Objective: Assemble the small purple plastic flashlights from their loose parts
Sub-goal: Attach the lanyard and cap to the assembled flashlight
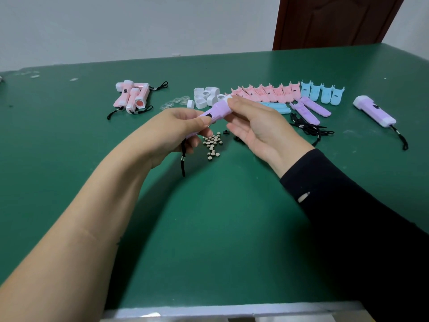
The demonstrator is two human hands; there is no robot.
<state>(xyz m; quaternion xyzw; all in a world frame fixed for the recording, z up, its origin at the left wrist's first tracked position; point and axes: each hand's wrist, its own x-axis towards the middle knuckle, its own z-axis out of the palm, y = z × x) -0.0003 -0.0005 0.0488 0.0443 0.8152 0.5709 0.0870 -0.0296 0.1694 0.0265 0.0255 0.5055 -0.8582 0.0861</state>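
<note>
Wide green table top (pixel 209 228), matte and scuffed, pale metal edge along the near side. Brown panelled door (pixel 332 19) beyond the far right corner.

Left hand (pixel 178 129), forearm bare, closed in a pinch: thumb on top and fingers beneath the tail end of the purple flashlight (pixel 219 110). Right hand (pixel 260 126), black sleeve at the wrist, palm turned up, fingertips curled round the white head end of the same flashlight. Held above the table's middle, smooth lilac plastic barrel slanting up to the far right, black switch on top, black cord lanyard (pixel 183 156) with a metal crimp dangling below the left hand.

At right, flat on the table, a finished purple flashlight (pixel 373 110) with its cord trailing near. Far left, a heap of pink flashlights (pixel 133 96).

Along the far side, overlapped rows of pink shells (pixel 264 92) and blue shells (pixel 321 92); just nearer, loose purple shells (pixel 311 110). Squarish white caps (pixel 206 96) clustered left of the pink row. Tangle of black lanyards (pixel 311 129) right of the right hand.

Clear domed lenses (pixel 176 102) beside the caps. Small silvery button cells (pixel 212 144) scattered under the hands.
</note>
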